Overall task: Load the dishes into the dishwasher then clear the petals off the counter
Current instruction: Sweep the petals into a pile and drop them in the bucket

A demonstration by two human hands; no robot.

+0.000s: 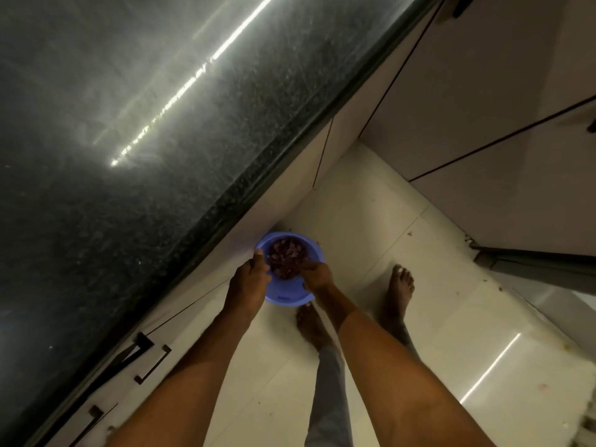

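Left hand [251,276] grips blue bowl [288,296] rim; right hand [317,275] in petals [285,255].

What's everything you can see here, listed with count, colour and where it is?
Counter: one, dark speckled, upper left.
Bowl: one, blue, held below the counter edge, over the floor.
Petals: a heap, dark red, in the bowl.
Cabinet handles: a few, black, lower left.
Floor: pale tiles with scattered specks.
Left hand: grips the bowl's rim.
Right hand: fingers reach into the bowl.
Feet: two, bare, on the floor.
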